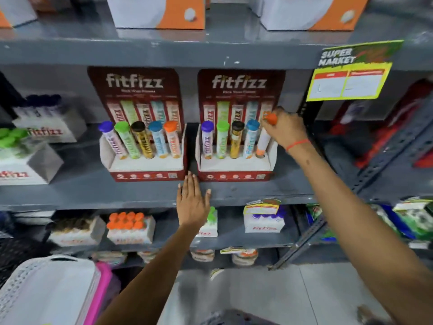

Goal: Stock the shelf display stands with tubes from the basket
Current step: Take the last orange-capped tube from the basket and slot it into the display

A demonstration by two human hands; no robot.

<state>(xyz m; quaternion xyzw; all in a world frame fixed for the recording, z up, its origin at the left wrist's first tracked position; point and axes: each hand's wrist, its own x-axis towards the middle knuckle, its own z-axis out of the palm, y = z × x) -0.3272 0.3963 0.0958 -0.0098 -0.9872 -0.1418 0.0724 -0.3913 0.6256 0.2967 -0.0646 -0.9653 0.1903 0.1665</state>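
Observation:
Two red fitfizz display stands sit side by side on the grey middle shelf. The left stand (pixel 145 171) holds several tubes with purple, green, black, blue and orange caps. In the right stand (pixel 234 171) an orange-capped tube (pixel 263 141) stands in the rightmost slot, and my right hand (pixel 284 131) grips its top at the cap. My left hand (pixel 192 202) lies flat and open on the shelf edge, fingertips between the two stands. The white mesh basket (pixel 44 292) with a pink rim is at the bottom left; its contents are hidden.
White fitfizz boxes (pixel 35 148) of tubes stand left on the same shelf, more boxes (pixel 131 227) on the shelf below. A yellow Super Market price tag (pixel 349 73) hangs from the upper shelf edge. A slotted metal upright (pixel 384 160) runs diagonally at right.

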